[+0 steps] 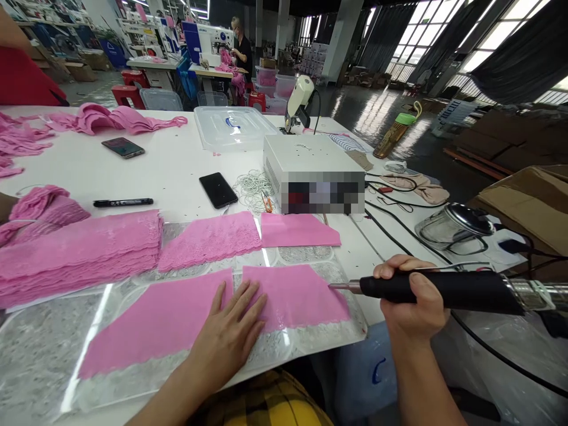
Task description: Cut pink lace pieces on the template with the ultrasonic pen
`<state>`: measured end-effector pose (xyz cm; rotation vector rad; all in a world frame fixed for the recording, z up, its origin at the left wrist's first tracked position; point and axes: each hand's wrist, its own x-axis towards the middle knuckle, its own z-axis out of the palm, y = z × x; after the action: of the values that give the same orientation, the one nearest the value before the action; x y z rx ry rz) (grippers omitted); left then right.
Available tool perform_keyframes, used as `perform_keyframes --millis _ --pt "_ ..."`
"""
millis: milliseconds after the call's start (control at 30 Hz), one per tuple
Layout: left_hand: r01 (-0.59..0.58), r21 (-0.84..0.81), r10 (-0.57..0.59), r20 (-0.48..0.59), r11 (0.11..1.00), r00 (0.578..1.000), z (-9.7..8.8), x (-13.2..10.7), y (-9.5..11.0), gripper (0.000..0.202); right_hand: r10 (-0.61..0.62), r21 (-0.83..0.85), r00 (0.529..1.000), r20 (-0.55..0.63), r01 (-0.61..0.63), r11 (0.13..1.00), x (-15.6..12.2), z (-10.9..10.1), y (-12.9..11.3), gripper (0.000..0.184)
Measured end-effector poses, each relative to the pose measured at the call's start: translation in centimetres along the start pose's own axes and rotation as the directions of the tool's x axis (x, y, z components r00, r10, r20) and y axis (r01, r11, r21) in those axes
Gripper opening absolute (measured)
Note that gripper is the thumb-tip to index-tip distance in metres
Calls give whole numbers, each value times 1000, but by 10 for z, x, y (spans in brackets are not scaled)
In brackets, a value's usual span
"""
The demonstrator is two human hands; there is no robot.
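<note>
My left hand [231, 331] lies flat with fingers spread on a pink fabric piece [155, 322] laid over a clear glass plate [44, 343]; its fingertips reach a second pink piece [302, 293] to the right. My right hand [410, 305] is closed round a black handheld tool [444, 290]. The tool's metal tip [339, 287] points left and sits at the right edge of the second piece. A cable runs from the tool's back end.
A stack of pink lace [75, 251], a lace piece [210, 238] and a plain pink piece [297, 229] lie behind. A white control box [310, 168], two phones [218, 189] [123, 147], a black marker [123, 202], a clear lid [233, 125], a glass jar [452, 228] and a bottle [394, 133] stand around. A person works at a sewing machine far back.
</note>
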<state>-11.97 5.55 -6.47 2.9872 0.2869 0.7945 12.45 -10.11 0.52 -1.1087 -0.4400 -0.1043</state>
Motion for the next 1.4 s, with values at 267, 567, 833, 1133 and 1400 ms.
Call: perform_keyframes --millis 267,567,833,1133,1400 --pt "3 -18 -3 -7 1000 1000 1 0 -1 36 -4 10 1000 -22 5 1000 3 -22 -8 15" --pt "-41 24 41 32 999 999 -1 0 -5 36 -26 -5 1000 -6 26 1000 0 -35 -12 15" --pt "-108 85 106 32 991 994 -5 2 -8 36 1 -8 999 -39 -1 1000 -1 -29 -12 14" --pt "-102 71 100 23 992 995 -5 3 -7 36 -2 -6 1000 -13 2 1000 -3 -38 -17 14" --pt "-74 60 72 27 995 997 -4 2 -6 36 -4 -25 1000 17 5 1000 -6 -39 -21 15"
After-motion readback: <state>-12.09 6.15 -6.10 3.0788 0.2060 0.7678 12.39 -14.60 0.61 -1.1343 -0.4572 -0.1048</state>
